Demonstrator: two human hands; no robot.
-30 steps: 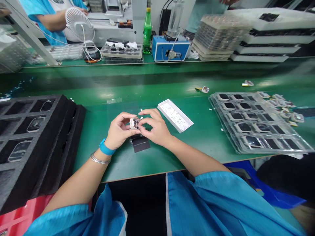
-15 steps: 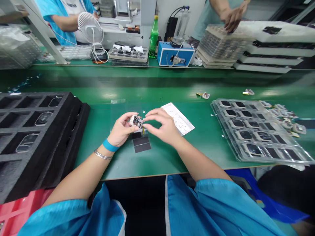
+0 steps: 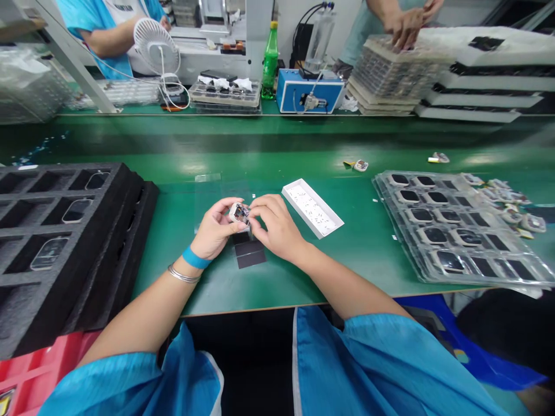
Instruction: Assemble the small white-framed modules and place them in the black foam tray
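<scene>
Head view. Your left hand (image 3: 214,228) was curled, fingers and thumb closed around a small white square module (image 3: 240,213), holding it up just above the bench, with dark components showing on its top face. Your right hand (image 3: 275,225) was half closed beside it, its fingertips (image 3: 258,207) bent in against the module's right side; it seemed to be gripping too, though the exact contact was hidden. The module sat between your hands, directly over a dark rectangular pad (image 3: 249,254) lying on the green bench mat (image 3: 173,289).

A white tray (image 3: 312,208) lay just right of your right hand, with small dark bits scattered inside. Farther right was a clear blister tray (image 3: 455,228) of dark-faced units. To your left was a black foam tray (image 3: 65,231) with cut-out pockets, some holding flat clear pieces. You wore a blue wristband (image 3: 196,257) and a metal bangle (image 3: 184,276) on your left wrist.

Across the bench, a co-worker's hands (image 3: 405,26) rested on a stack of trays (image 3: 385,72).
</scene>
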